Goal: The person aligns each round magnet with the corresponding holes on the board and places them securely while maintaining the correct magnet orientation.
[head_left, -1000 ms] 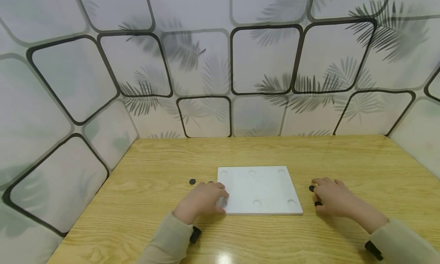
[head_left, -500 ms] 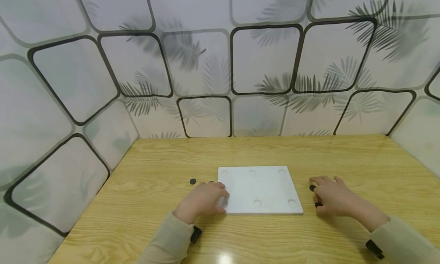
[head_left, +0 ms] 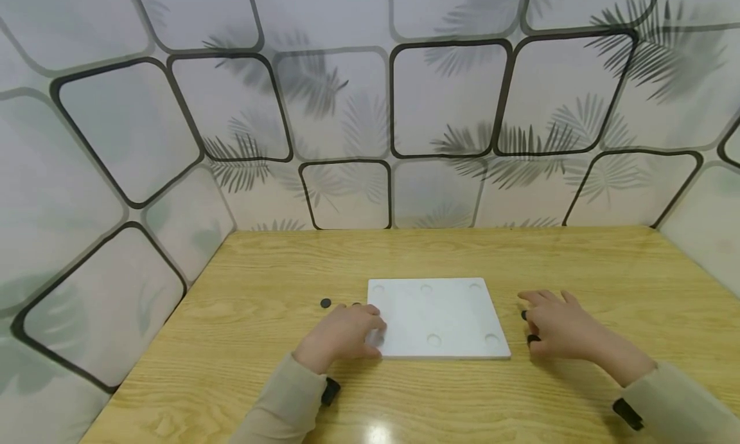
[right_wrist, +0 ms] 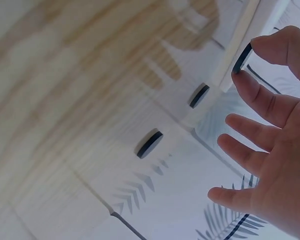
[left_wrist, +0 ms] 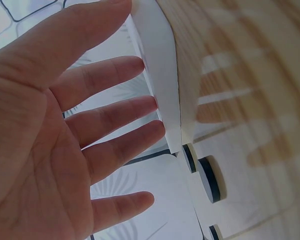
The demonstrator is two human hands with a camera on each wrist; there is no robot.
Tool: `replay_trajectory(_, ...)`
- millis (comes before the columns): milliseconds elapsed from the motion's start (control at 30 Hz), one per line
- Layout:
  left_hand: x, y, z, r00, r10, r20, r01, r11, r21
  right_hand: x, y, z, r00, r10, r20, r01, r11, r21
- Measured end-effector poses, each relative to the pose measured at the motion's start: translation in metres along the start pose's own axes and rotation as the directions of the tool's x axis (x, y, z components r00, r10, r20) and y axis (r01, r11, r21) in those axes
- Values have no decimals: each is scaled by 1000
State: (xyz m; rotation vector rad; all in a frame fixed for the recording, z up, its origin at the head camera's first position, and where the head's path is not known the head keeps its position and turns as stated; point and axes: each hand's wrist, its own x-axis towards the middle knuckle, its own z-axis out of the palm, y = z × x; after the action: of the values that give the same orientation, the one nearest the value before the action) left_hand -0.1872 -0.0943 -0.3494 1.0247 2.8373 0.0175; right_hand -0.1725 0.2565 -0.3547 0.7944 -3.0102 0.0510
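A white board (head_left: 439,315) with several shallow round recesses lies on the wooden table. My left hand (head_left: 341,331) rests at its left side; in the left wrist view the fingers (left_wrist: 115,107) are extended, with fingertips at the board's edge (left_wrist: 164,75). To the right of the board, my right hand (head_left: 557,328) pinches a black disc (right_wrist: 242,59) between thumb and index finger, the other fingers spread. Two more black discs, a nearer one (right_wrist: 149,144) and a farther one (right_wrist: 199,95), lie beside that hand in the right wrist view.
Left of the board lie several black discs, among them one in the open (head_left: 326,302) and one (head_left: 356,304) partly hidden behind the left hand. Pale patterned walls (head_left: 347,110) border the table (head_left: 277,257) at the back and both sides.
My right hand has shifted slightly up and away from me, its fingers reaching a little farther forward, with the black disc still pinched. The left hand and the board keep their places.
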Motion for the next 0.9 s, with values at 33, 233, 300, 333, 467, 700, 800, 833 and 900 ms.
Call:
replay_trajectory(33, 0, 0, 0, 1000, -2, 1, 2, 1000, 1, 1, -1, -1, 1000, -3, -6, 3, 1000, -5)
replay_trajectory(233, 1, 0, 1, 1000, -5, 1, 5, 1000, 2, 6, -4, -3, 1000, -17, -10, 17, 1000, -26)
replay_trajectory(300, 1, -1, 1, 1000, -5, 2, 5, 1000, 4, 8, -5, -4, 1000, -21, -6, 21, 1000, -23)
replay_trajectory(333, 2, -1, 1, 1000, -6, 3, 6, 1000, 4, 9, -6, -4, 1000, -22, -5, 22, 1000, -20)
replay_trajectory(467, 2, -1, 3, 1000, -4, 2, 4, 1000, 6, 13, -8, -5, 999, -30, -19, 30, 1000, -9)
replay_trajectory(700, 2, -2, 4, 1000, 6, -1, -6, 1000, 18, 15, -15, -9, 997, -56, -57, 56, 998, 2)
replay_trajectory(800, 2, -2, 4, 1000, 3, 2, -3, 1000, 15, 16, -18, -11, 997, -46, -66, 46, 999, 8)
replay_trajectory(833, 2, -2, 4, 1000, 2, 2, -2, 1000, 14, 16, -18, -12, 997, -44, -68, 45, 999, 11)
replay_trajectory(900, 3, -2, 5, 1000, 0, 2, 0, 1000, 13, 17, -20, -13, 997, -45, -69, 46, 999, 15)
